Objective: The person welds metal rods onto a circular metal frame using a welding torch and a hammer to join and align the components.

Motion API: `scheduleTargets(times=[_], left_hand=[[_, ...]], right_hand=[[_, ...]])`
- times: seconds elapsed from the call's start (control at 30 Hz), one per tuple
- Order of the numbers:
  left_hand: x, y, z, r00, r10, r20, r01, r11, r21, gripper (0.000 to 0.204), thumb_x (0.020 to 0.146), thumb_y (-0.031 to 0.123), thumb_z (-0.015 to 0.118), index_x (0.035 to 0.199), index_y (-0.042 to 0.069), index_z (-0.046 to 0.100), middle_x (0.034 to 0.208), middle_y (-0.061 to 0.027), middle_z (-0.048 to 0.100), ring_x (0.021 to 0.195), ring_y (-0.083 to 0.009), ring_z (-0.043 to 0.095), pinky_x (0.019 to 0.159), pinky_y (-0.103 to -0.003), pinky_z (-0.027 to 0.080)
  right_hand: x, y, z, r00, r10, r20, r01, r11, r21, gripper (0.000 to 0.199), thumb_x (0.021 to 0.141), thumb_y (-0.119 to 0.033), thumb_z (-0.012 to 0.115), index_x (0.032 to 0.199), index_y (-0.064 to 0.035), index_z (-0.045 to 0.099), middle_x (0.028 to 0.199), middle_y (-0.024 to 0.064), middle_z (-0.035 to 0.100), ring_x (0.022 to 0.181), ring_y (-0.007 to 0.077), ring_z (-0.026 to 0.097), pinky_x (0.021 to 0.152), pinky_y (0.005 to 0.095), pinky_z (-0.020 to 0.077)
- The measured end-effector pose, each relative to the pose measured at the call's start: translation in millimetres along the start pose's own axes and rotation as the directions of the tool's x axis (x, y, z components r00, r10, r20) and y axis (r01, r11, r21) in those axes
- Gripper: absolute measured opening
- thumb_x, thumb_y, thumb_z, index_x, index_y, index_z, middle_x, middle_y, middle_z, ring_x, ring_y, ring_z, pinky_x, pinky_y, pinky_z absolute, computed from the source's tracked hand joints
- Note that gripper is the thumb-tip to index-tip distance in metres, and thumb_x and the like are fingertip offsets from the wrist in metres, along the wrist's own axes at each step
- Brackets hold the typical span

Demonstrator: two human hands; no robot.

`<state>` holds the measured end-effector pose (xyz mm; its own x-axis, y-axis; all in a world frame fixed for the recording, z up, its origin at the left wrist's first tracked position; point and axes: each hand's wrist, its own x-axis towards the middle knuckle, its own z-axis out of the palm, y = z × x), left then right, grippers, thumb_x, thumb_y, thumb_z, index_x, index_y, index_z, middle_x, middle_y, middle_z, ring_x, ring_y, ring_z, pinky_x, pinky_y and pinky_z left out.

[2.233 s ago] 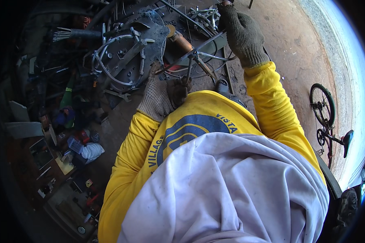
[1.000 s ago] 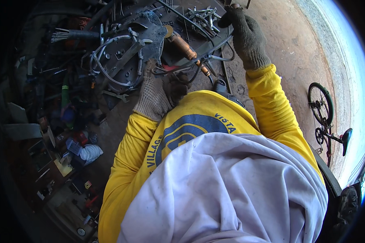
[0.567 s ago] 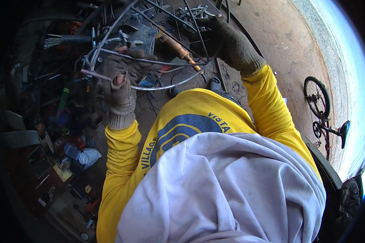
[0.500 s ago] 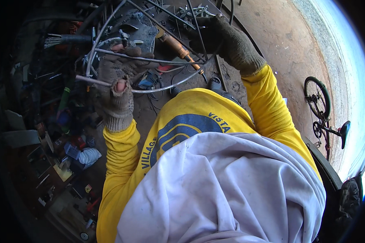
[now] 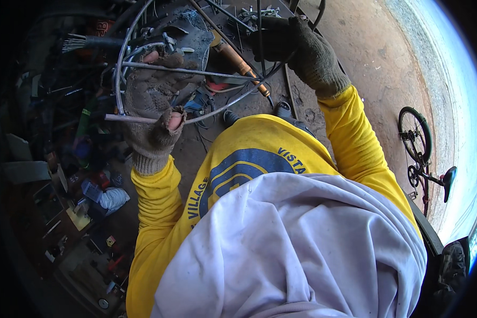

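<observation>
The wire frame [image 5: 196, 71] is held up between the two hands, the left hand [image 5: 152, 108] at its near left part and the right hand [image 5: 297, 47] at its far right part. Behind the frame, between the hands, lies a wooden-handled tool [image 5: 238, 61]. A brush [image 5: 85, 42] lies left of the left hand. A bicycle [image 5: 421, 153] stands well to the right of the right hand.

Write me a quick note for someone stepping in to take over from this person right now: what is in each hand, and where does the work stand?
Left hand: gloved, closed on the wire frame, thumb on a thin rod.
Right hand: gloved, grip on the far side of the same frame.
The frame is held up over a heap of metal scrap; a wooden-handled tool lies beneath it.
Done: frame lifted.
Left: cannot tell from this view.
</observation>
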<state>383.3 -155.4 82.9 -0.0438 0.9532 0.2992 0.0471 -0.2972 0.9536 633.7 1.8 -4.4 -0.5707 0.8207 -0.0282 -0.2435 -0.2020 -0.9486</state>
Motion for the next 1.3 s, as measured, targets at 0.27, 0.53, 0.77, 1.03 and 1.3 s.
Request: scheduleTargets(times=[0.27, 0.53, 0.77, 1.03, 1.3], left_hand=[[-6, -8, -6, 0.999, 0.045, 0.000, -0.045, 0.999, -0.012, 0.094, 0.081, 0.030, 0.085, 0.148, -0.002, 0.029, 0.142, -0.0231, 0.050, 0.129, -0.0312, 0.056, 0.110, -0.045, 0.046], [-23, -20, -27, 0.986, 0.023, -0.168, -0.011, 0.997, 0.071, 0.099, 0.075, 0.035, 0.090, 0.147, -0.001, 0.032, 0.144, -0.0198, 0.051, 0.131, -0.0342, 0.053, 0.111, -0.049, 0.045], [-34, -57, -51, 0.982, 0.164, -0.090, -0.097, 0.857, 0.505, 0.097, 0.077, 0.040, 0.088, 0.144, -0.002, 0.032, 0.143, -0.0179, 0.051, 0.129, -0.0263, 0.054, 0.110, -0.039, 0.045], [-29, -85, -50, 0.956, 0.213, -0.201, 0.006, 0.671, 0.741, 0.080, 0.081, 0.064, 0.072, 0.126, 0.000, 0.057, 0.119, -0.0106, 0.069, 0.117, -0.0280, 0.059, 0.108, -0.043, 0.043], [-28, -92, -60, 0.984, 0.178, -0.032, -0.026, 0.314, 0.949, 0.090, 0.079, 0.043, 0.084, 0.139, -0.001, 0.034, 0.132, -0.0179, 0.059, 0.123, -0.0238, 0.058, 0.103, -0.037, 0.050]], right_hand=[[18, 28, -7, 0.994, -0.024, 0.110, 0.007, 0.989, 0.148, 0.070, 0.102, -0.058, 0.046, 0.141, -0.0007, 0.052, 0.128, 0.0189, 0.065, 0.115, 0.0289, 0.066, 0.104, 0.0415, 0.0514], [6, 53, -42, 0.987, 0.158, -0.001, -0.150, 0.938, 0.314, 0.088, 0.095, -0.072, 0.044, 0.151, -0.0040, 0.037, 0.138, 0.0203, 0.057, 0.118, 0.0329, 0.061, 0.107, 0.0478, 0.0460], [-27, 85, -53, 0.866, 0.458, -0.201, -0.392, 0.871, 0.297, 0.075, 0.100, -0.062, 0.047, 0.140, 0.0011, 0.050, 0.115, 0.0183, 0.067, 0.100, 0.0271, 0.068, 0.094, 0.0417, 0.0544], [-31, 115, -61, 0.818, 0.550, -0.171, -0.503, 0.827, 0.251, 0.061, 0.101, -0.053, 0.053, 0.134, -0.0025, 0.055, 0.111, 0.0135, 0.068, 0.095, 0.0255, 0.068, 0.088, 0.0435, 0.0565], [-13, 104, -56, 0.846, 0.503, -0.179, -0.479, 0.863, 0.161, 0.050, 0.103, -0.044, 0.055, 0.131, -0.0023, 0.058, 0.107, 0.0120, 0.069, 0.093, 0.0244, 0.068, 0.085, 0.0407, 0.0581]])
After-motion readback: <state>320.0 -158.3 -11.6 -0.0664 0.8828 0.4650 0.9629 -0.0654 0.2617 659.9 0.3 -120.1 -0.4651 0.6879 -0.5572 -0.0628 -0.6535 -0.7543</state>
